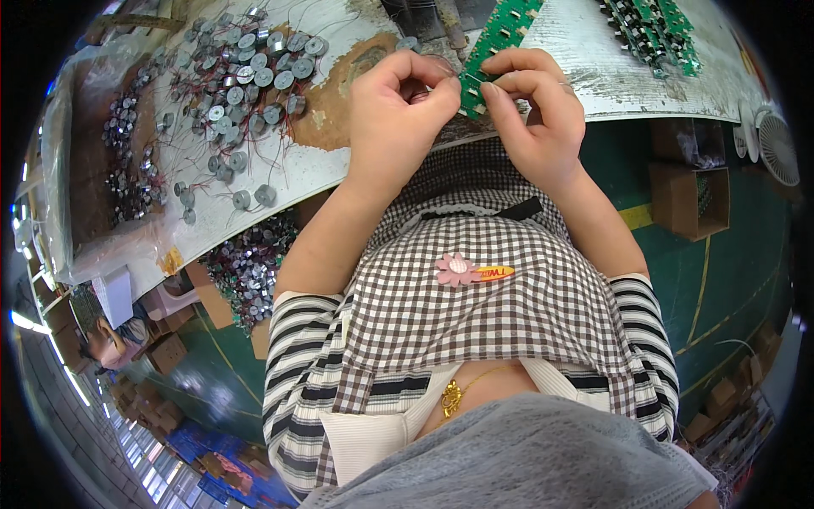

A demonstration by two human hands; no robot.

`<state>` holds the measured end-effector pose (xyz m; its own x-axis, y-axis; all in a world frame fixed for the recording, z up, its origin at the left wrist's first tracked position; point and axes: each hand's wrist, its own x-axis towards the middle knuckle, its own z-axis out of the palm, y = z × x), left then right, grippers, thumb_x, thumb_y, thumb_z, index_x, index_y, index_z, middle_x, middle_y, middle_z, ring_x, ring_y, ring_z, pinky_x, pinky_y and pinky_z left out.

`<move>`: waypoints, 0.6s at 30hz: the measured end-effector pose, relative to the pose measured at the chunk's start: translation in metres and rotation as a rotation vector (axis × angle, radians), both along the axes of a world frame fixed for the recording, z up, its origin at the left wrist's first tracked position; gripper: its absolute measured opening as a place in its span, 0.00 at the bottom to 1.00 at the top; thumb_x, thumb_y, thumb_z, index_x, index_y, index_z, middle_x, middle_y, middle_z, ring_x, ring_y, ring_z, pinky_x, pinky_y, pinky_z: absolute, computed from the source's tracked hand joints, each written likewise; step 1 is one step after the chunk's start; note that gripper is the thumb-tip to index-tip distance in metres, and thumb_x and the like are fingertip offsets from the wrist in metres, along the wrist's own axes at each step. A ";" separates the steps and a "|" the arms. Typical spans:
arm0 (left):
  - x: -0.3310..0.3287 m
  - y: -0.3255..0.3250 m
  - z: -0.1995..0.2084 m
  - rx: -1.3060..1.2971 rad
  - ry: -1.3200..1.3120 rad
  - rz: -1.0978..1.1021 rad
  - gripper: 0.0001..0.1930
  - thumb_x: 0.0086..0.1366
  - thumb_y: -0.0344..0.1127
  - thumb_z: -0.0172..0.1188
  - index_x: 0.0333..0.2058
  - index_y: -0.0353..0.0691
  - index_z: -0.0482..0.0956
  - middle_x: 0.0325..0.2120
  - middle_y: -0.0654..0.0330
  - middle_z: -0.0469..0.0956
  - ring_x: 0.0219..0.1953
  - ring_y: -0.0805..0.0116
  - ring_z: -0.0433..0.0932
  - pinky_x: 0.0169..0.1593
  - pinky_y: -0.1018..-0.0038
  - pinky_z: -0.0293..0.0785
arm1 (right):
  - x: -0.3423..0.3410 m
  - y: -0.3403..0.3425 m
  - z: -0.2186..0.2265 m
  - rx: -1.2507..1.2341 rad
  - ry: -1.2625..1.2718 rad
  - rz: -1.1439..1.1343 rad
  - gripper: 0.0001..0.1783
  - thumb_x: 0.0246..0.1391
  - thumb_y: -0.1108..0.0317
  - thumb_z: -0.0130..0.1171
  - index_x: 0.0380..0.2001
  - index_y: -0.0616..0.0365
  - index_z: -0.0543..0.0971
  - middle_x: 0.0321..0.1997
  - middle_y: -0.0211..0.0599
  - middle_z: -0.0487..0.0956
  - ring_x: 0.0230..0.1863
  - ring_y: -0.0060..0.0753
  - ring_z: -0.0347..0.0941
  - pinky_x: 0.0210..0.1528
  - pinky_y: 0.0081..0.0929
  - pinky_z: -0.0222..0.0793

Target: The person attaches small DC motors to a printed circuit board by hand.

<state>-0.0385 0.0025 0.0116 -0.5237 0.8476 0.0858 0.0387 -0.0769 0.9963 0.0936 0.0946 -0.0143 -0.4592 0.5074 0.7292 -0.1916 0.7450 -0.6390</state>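
A long green circuit board strip (507, 32) slants away from me at the table's front edge, small components along it. My right hand (543, 114) is closed, with thumb and fingers pinching the strip's right side near its near end. Against the left side of that end, my left hand (397, 110) is closed in a pinch. What lies between its fingertips is too small and hidden to name. To the left of my left hand, a loose heap of small round silver motors (264, 78) with thin red wires spreads over the table.
More green boards (649, 38) lie at the table's far right. A plastic-lined box (85, 187) of motors stands at the left, another heap of motors (250, 263) below the table edge. A cardboard box (691, 204) and fan (776, 148) are at right; a person (114, 343) is at far left.
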 end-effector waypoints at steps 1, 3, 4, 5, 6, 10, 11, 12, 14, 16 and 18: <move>0.000 0.000 -0.002 0.011 0.001 0.004 0.04 0.51 0.25 0.61 0.25 0.32 0.75 0.25 0.64 0.77 0.23 0.85 0.69 0.27 0.87 0.66 | -0.001 0.000 -0.001 0.006 0.007 -0.002 0.06 0.45 0.81 0.61 0.26 0.65 0.73 0.36 0.43 0.76 0.29 0.27 0.75 0.28 0.17 0.74; 0.001 -0.002 -0.002 0.021 0.004 0.019 0.04 0.51 0.26 0.61 0.25 0.32 0.76 0.25 0.64 0.77 0.23 0.85 0.68 0.27 0.87 0.66 | 0.001 -0.002 0.000 -0.018 0.007 0.002 0.06 0.45 0.81 0.61 0.26 0.65 0.73 0.37 0.43 0.76 0.29 0.26 0.74 0.27 0.17 0.73; -0.001 -0.003 -0.001 -0.022 -0.003 -0.020 0.04 0.52 0.25 0.62 0.26 0.33 0.76 0.28 0.62 0.77 0.27 0.83 0.70 0.32 0.86 0.67 | 0.000 -0.003 0.001 -0.041 0.009 0.002 0.06 0.45 0.81 0.61 0.27 0.65 0.73 0.38 0.44 0.76 0.29 0.26 0.74 0.27 0.17 0.72; -0.003 -0.005 0.001 -0.065 -0.011 -0.056 0.04 0.53 0.24 0.62 0.27 0.34 0.76 0.32 0.61 0.77 0.31 0.80 0.72 0.36 0.85 0.69 | 0.002 -0.006 0.002 -0.105 0.024 -0.038 0.07 0.46 0.81 0.60 0.28 0.66 0.73 0.40 0.44 0.75 0.28 0.26 0.73 0.27 0.17 0.71; -0.002 -0.006 0.003 -0.059 -0.026 -0.090 0.05 0.52 0.25 0.63 0.27 0.34 0.75 0.31 0.61 0.77 0.31 0.80 0.72 0.36 0.84 0.69 | 0.005 -0.004 0.002 -0.112 0.018 -0.060 0.07 0.46 0.81 0.60 0.29 0.66 0.73 0.40 0.44 0.74 0.28 0.25 0.72 0.28 0.17 0.71; -0.014 -0.009 0.012 -0.107 -0.063 -0.213 0.08 0.51 0.28 0.65 0.31 0.35 0.77 0.33 0.61 0.77 0.33 0.79 0.73 0.37 0.82 0.70 | 0.009 0.001 0.003 -0.296 0.090 0.079 0.03 0.52 0.81 0.55 0.31 0.67 0.72 0.39 0.42 0.74 0.30 0.21 0.72 0.32 0.15 0.70; -0.022 -0.010 0.022 -0.132 0.150 -0.161 0.11 0.51 0.29 0.66 0.34 0.36 0.77 0.33 0.61 0.77 0.33 0.79 0.73 0.37 0.82 0.70 | 0.011 0.002 0.002 -0.328 0.085 0.097 0.02 0.55 0.80 0.53 0.33 0.68 0.72 0.38 0.41 0.74 0.30 0.20 0.72 0.32 0.15 0.71; -0.031 -0.012 0.028 -0.158 0.362 -0.109 0.15 0.50 0.31 0.68 0.37 0.37 0.78 0.34 0.61 0.77 0.32 0.79 0.74 0.37 0.81 0.70 | 0.011 0.002 0.001 -0.327 0.090 0.106 0.02 0.55 0.80 0.53 0.33 0.68 0.72 0.38 0.41 0.74 0.30 0.20 0.72 0.32 0.15 0.71; -0.079 -0.003 0.026 0.187 1.221 0.301 0.18 0.54 0.35 0.65 0.43 0.37 0.75 0.27 0.61 0.76 0.25 0.79 0.73 0.32 0.83 0.69 | 0.011 0.001 -0.002 -0.377 0.117 0.093 0.02 0.56 0.79 0.53 0.32 0.67 0.72 0.38 0.40 0.74 0.30 0.19 0.71 0.32 0.14 0.71; -0.100 0.004 0.047 0.056 1.362 0.425 0.14 0.51 0.34 0.64 0.36 0.35 0.77 0.31 0.52 0.75 0.34 0.59 0.72 0.39 0.68 0.69 | 0.009 -0.001 -0.005 -0.430 0.116 0.107 0.02 0.56 0.79 0.53 0.31 0.67 0.71 0.38 0.40 0.74 0.29 0.19 0.71 0.31 0.14 0.71; -0.102 0.013 0.050 -0.249 1.376 0.393 0.11 0.48 0.31 0.63 0.32 0.33 0.78 0.33 0.47 0.73 0.39 0.49 0.71 0.44 0.62 0.67 | 0.007 -0.001 -0.009 -0.472 0.099 0.116 0.02 0.56 0.79 0.53 0.30 0.67 0.71 0.38 0.40 0.74 0.29 0.19 0.71 0.31 0.14 0.71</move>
<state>-0.1403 0.0156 0.0615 -0.3467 0.7394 0.5771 0.9339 0.3291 0.1394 0.1005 0.0931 -0.0229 -0.4721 0.7425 0.4753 -0.3329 0.3491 -0.8760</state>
